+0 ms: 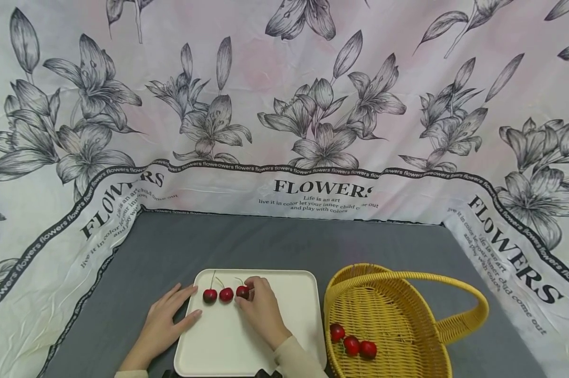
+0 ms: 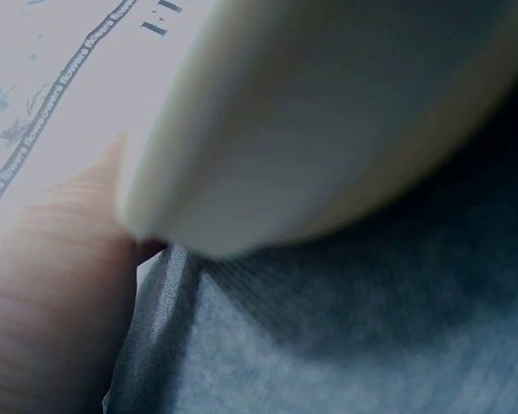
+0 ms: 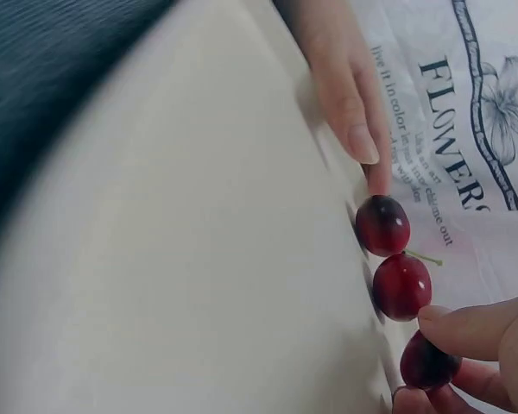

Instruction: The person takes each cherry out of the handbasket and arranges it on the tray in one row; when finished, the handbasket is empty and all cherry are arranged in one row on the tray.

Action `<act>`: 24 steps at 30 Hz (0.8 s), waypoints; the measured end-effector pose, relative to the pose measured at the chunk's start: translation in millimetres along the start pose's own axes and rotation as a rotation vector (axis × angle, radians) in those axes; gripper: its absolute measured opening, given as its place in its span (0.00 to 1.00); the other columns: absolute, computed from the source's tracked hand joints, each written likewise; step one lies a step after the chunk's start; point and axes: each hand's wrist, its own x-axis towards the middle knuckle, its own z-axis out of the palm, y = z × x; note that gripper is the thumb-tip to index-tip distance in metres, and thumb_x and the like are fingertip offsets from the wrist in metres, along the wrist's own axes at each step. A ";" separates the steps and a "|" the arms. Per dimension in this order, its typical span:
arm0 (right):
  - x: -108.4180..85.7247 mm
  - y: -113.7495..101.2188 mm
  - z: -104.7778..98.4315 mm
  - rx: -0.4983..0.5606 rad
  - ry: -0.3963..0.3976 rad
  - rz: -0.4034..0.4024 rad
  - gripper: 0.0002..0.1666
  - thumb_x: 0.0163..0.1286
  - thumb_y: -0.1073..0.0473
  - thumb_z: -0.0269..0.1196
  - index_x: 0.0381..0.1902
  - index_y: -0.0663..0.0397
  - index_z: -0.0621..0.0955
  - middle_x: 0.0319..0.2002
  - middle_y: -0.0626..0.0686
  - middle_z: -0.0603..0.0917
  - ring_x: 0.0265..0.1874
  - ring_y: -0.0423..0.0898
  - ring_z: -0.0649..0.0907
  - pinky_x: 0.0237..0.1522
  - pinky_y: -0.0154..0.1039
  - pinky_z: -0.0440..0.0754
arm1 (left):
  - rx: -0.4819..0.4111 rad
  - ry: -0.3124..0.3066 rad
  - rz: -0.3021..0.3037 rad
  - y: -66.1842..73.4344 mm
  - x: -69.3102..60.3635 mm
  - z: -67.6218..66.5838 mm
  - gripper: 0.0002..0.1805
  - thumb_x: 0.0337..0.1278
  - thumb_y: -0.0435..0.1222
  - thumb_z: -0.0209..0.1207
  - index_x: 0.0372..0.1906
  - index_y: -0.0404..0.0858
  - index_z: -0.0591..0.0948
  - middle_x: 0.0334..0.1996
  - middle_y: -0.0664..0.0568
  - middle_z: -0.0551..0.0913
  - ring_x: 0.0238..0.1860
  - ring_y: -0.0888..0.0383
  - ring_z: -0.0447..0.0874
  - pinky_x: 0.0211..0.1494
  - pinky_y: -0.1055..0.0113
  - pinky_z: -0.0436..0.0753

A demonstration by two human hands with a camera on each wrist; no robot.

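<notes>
Three dark red cherries with stems stand in a row on a white tray (image 1: 246, 341): the left cherry (image 1: 209, 296), the middle cherry (image 1: 226, 295) and the right cherry (image 1: 242, 292). My right hand (image 1: 261, 310) pinches the right cherry between thumb and fingers, low over the tray. In the right wrist view that cherry (image 3: 429, 362) sits between the fingertips, beside the middle cherry (image 3: 402, 287). At the tray's left edge my left hand (image 1: 163, 320) rests with its fingers extended, touching the rim. The left wrist view is mostly filled by the blurred tray edge (image 2: 268, 155).
A yellow wicker basket (image 1: 397, 325) with an arched handle stands right of the tray. Inside it lie three more cherries (image 1: 352, 345) near its left wall. A grey cloth (image 1: 265, 241) covers the table. White flower-printed fabric (image 1: 312, 194) hangs behind and along the sides.
</notes>
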 end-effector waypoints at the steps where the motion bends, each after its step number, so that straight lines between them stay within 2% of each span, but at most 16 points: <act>1: 1.7 1.3 1.5 0.000 -0.001 0.002 0.18 0.57 0.61 0.70 0.44 0.56 0.77 0.34 0.49 0.74 0.29 0.36 0.72 0.31 0.29 0.71 | 0.002 0.001 0.000 -0.2 -0.1 0.2 0.33 0.56 0.59 0.60 0.65 0.50 0.73 0.64 0.49 0.74 0.70 0.40 0.60 0.60 0.35 0.56; 9: 8.6 5.0 3.8 0.004 -0.027 0.015 0.16 0.57 0.60 0.70 0.42 0.54 0.77 0.32 0.47 0.72 0.27 0.36 0.70 0.30 0.29 0.69 | 0.000 0.010 0.003 -1.4 0.0 0.9 0.33 0.55 0.59 0.61 0.65 0.50 0.74 0.63 0.49 0.74 0.69 0.40 0.60 0.60 0.35 0.56; 13: 9.4 5.8 3.8 -0.006 -0.036 0.022 0.16 0.57 0.60 0.71 0.41 0.53 0.77 0.31 0.45 0.70 0.27 0.36 0.69 0.29 0.29 0.68 | 0.003 -0.005 -0.006 -1.0 -0.5 1.0 0.34 0.55 0.59 0.60 0.65 0.50 0.73 0.64 0.48 0.74 0.70 0.40 0.59 0.60 0.34 0.56; 24: 9.3 4.3 1.4 -0.022 -0.055 0.025 0.17 0.59 0.57 0.70 0.43 0.54 0.77 0.35 0.48 0.73 0.30 0.38 0.70 0.32 0.30 0.70 | -0.010 0.009 0.001 0.2 -0.1 0.1 0.34 0.55 0.58 0.61 0.65 0.48 0.73 0.64 0.48 0.74 0.70 0.40 0.59 0.61 0.34 0.55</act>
